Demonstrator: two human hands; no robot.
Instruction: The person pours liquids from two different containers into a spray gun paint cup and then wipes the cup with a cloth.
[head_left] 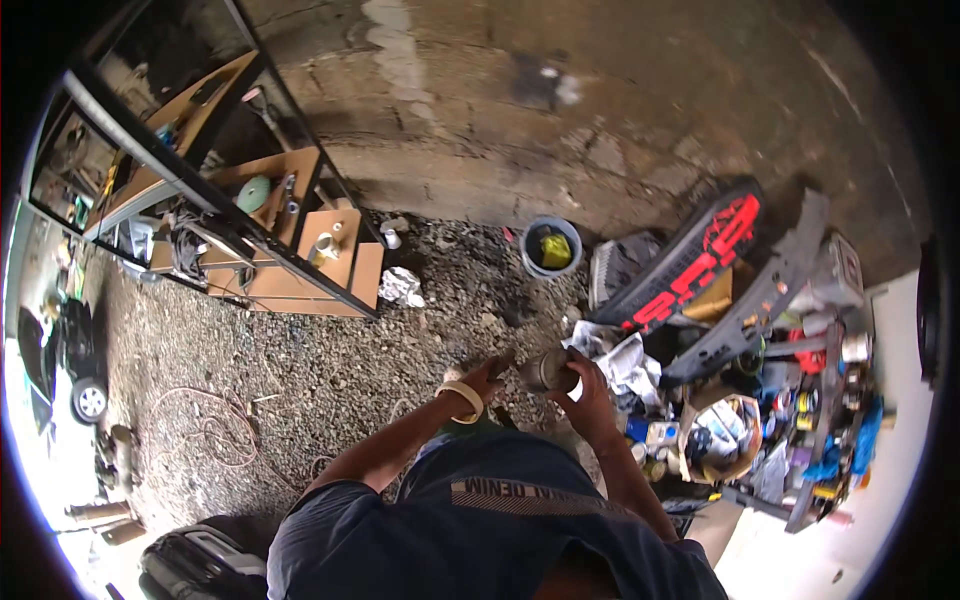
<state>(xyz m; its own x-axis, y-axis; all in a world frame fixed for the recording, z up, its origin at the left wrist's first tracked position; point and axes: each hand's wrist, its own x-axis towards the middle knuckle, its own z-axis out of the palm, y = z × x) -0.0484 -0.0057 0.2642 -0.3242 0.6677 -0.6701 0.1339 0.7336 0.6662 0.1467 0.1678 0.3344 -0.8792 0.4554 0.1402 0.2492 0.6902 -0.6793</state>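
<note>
My right hand (588,396) is closed round the side of a grey-brown round can (549,373), which I hold in front of my body above the gravel. Its exact kind is hard to tell. Just left of it is my left hand (484,378), with a pale band (463,398) on the wrist. Its fingers are drawn together at a small dark piece (506,358) that I cannot make out. A narrow gap separates this hand from the can.
Gravel (330,350) covers the ground. Ahead stand a blue-grey bucket (551,248) with something yellow inside and a red-and-black panel (690,262). A metal-framed shelf (340,285) is at left, a cluttered rack (815,430) at right. A hose (250,440) lies at left.
</note>
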